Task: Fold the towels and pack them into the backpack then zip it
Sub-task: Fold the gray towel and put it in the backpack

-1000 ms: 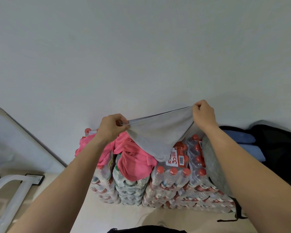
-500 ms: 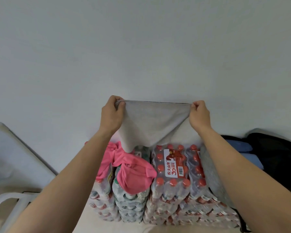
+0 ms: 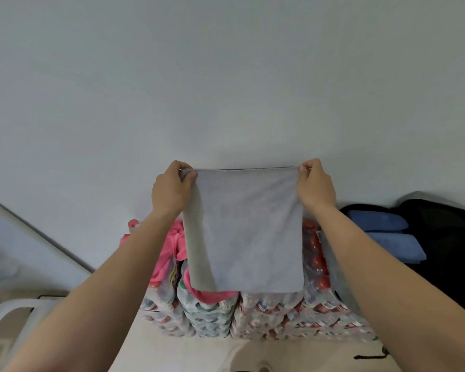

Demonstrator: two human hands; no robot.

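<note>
the left hand [image 3: 170, 190] and right hand [image 3: 316, 185] each pinch a top corner of the grey towel [image 3: 246, 229], held up taut and hanging flat in front of the white wall [image 3: 226, 76]. behind it a pink towel [image 3: 172, 245] lies crumpled on stacked packs of water bottles [image 3: 253, 315]. at far right, folded blue towels [image 3: 387, 234] sit in the open black backpack [image 3: 451, 237]

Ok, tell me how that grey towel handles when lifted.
Probably floppy: the grey towel hangs straight down from the top corners that the left hand and right hand pinch. Likely light: fingertip pinches alone carry it.
</note>
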